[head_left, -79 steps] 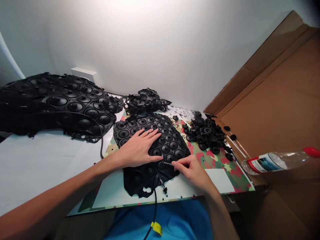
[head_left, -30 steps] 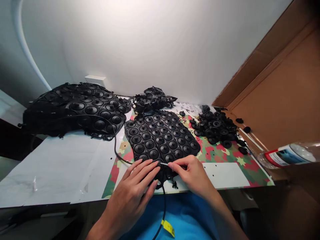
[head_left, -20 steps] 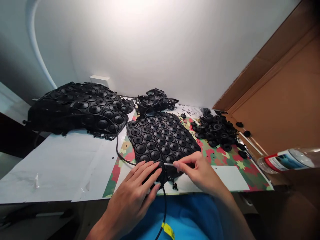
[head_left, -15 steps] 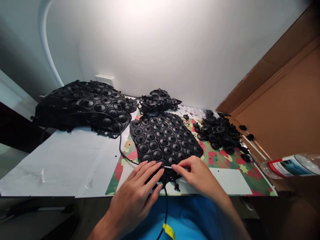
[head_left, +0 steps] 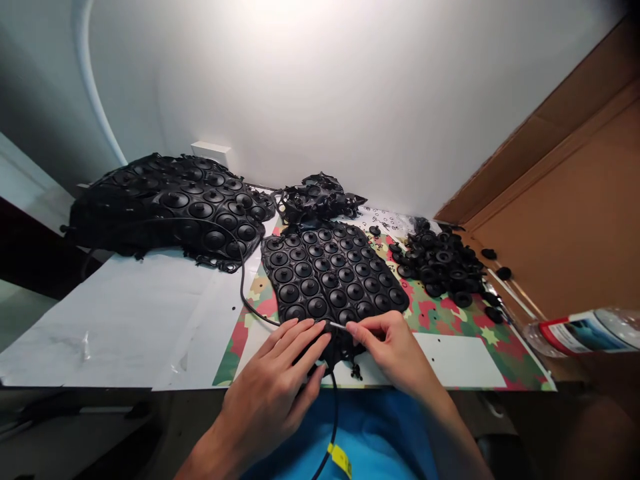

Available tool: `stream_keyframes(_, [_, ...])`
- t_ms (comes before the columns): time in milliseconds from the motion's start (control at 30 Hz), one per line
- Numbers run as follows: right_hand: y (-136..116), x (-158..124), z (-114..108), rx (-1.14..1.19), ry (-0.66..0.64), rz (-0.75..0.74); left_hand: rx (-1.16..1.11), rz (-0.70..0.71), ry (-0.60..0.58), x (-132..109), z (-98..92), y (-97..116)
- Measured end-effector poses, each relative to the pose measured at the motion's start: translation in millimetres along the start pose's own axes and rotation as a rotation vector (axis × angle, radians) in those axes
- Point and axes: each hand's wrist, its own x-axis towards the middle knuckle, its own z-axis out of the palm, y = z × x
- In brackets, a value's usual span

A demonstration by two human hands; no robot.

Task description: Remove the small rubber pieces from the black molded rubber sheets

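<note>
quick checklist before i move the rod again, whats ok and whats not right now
1. Rod gripped: ok, pinched between the fingers of the right hand.
2. Rod tip touching the black sheet: cannot tell, the contact is too small to see.
3. Left hand on the sheet: ok, its fingers lie over the near end.
4. Left fingertips well clear of the rod tip: not ok, they are right beside it.
5. Cable away from the hands: not ok, it runs up to the left fingers.
6. Pile of loose discs clear of the hands: ok, it sits off to the right, beyond the right hand.
</note>
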Motion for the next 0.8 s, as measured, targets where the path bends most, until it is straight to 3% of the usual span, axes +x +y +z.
stream_keyframes(200, [3.1, 3.0, -1.1, -0.062, -0.041, 0.019, -0.005, 0.005, 0.008, -1.1, -1.1, 0.4])
stream_keyframes(433, [-2.9, -0.8, -0.7, 0.029, -0.026, -0.021, -0.001, 0.007, 0.009, 1.4, -0.7, 0.5])
stream_keyframes(600, [-10.2, -3.4, -8.1, -0.135, -0.061, -0.034, -0.005, -0.003, 0.009, 1.9, -1.1, 0.9])
stream_keyframes(800, [4.0, 4.2, -3.8, -0.111, -0.082, -0.016, -0.011, -0.006, 0.007, 1.7, -1.7, 1.2])
